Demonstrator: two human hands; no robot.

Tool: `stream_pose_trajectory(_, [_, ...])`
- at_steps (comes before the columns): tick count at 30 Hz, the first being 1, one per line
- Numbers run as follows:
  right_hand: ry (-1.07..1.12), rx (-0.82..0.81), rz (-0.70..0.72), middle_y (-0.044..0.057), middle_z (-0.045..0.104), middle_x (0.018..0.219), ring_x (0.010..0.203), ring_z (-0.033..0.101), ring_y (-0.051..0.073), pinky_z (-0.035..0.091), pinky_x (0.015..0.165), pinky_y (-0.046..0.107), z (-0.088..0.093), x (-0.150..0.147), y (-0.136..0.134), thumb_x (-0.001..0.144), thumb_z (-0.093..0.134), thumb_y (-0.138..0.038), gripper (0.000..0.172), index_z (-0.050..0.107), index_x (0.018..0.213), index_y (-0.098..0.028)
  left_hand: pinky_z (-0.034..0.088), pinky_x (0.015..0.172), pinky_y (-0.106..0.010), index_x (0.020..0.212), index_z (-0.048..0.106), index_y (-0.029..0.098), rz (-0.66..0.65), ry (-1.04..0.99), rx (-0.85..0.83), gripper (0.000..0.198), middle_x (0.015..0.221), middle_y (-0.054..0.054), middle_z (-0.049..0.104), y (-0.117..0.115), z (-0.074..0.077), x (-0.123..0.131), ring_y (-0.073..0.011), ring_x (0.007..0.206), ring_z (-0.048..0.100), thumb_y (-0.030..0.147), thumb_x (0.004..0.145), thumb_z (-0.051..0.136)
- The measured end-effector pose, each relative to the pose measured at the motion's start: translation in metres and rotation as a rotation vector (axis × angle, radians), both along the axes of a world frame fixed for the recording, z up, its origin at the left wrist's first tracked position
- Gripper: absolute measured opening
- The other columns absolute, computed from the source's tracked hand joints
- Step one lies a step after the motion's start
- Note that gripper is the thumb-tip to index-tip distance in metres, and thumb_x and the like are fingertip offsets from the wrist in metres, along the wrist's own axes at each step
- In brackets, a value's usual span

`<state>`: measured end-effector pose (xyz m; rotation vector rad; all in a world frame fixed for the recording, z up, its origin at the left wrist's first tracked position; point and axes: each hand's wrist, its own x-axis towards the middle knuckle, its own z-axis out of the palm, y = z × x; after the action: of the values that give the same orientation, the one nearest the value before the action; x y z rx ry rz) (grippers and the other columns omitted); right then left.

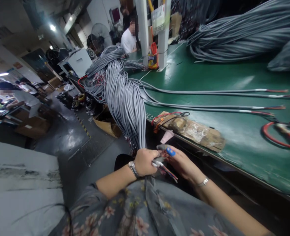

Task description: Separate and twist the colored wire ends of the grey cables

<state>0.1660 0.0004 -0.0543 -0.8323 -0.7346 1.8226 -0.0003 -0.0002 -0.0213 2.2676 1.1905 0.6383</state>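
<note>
My left hand (146,162), with a watch on the wrist, is closed around the end of a grey cable (157,161). Thin coloured wires (169,173) stick out of that end, past a white band. My right hand (184,164) meets it from the right, its fingers pinched at reddish wires by my left thumb. A blue cover (170,151) with pale dots sits on one of its fingers, and a grey cover shows beside it. A thick bundle of grey cables (127,95) hangs over the table edge just beyond my hands.
On the green table (208,78) lie several separate cables (208,92), a taped wooden board (194,131), a red cable loop (280,134) and a large cable coil (240,36). An open cardboard box (107,126) is on the floor. A person (129,41) is beyond the post.
</note>
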Motion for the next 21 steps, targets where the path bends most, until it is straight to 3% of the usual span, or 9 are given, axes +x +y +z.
stream_pose_trajectory(4, [-0.049, -0.029, -0.045, 0.005, 0.076, 0.082, 0.079, 0.069, 0.023, 0.052, 0.076, 0.035, -0.014, 0.008, -0.007, 0.056, 0.086, -0.053, 0.043, 0.076, 0.086, -0.023, 0.043, 0.06, -0.031, 0.084, 0.068, 0.018, -0.146, 0.351, 0.192, 0.015, 0.073, -0.012, 0.071, 0.001, -0.001, 0.012, -0.0247, 0.066, 0.067, 0.026, 0.072, 0.065])
stream_pose_trajectory(8, [-0.092, -0.035, -0.046, 0.006, 0.076, 0.087, 0.085, 0.07, 0.025, 0.054, 0.08, 0.038, -0.029, 0.019, -0.012, 0.06, 0.082, -0.054, 0.04, 0.074, 0.085, -0.024, 0.044, 0.063, -0.032, 0.093, 0.066, 0.015, -0.235, 0.58, 0.182, 0.023, 0.078, -0.013, 0.072, 0.001, 0.009, 0.028, -0.0261, 0.073, 0.068, 0.026, 0.074, 0.063])
stream_pose_trajectory(13, [-0.105, -0.012, -0.035, 0.007, 0.076, 0.093, 0.094, 0.07, 0.03, 0.054, 0.083, 0.043, -0.042, 0.03, -0.02, 0.066, 0.076, -0.057, 0.039, 0.073, 0.091, -0.027, 0.048, 0.069, -0.034, 0.1, 0.064, 0.012, -0.286, 0.655, 0.155, 0.026, 0.085, -0.013, 0.072, 0.0, 0.018, 0.037, -0.0264, 0.081, 0.069, 0.027, 0.08, 0.057])
stream_pose_trajectory(17, [-0.055, -0.028, -0.002, 0.007, 0.075, 0.096, 0.093, 0.068, 0.028, 0.054, 0.081, 0.041, -0.046, 0.031, -0.024, 0.071, 0.07, -0.062, 0.042, 0.072, 0.096, -0.029, 0.048, 0.067, -0.031, 0.091, 0.065, 0.015, -0.189, 0.44, 0.062, 0.021, 0.085, -0.01, 0.073, 0.002, 0.01, 0.029, -0.0244, 0.079, 0.069, 0.03, 0.077, 0.061])
stream_pose_trajectory(21, [-0.026, 0.004, -0.027, 0.009, 0.073, 0.096, 0.081, 0.066, 0.024, 0.054, 0.072, 0.039, -0.038, 0.021, -0.025, 0.064, 0.072, -0.068, 0.051, 0.072, 0.095, -0.027, 0.048, 0.062, -0.024, 0.077, 0.063, 0.016, 0.078, -0.18, -0.185, 0.018, 0.072, -0.005, 0.07, 0.002, 0.005, 0.01, -0.0154, 0.066, 0.065, 0.03, 0.084, 0.055])
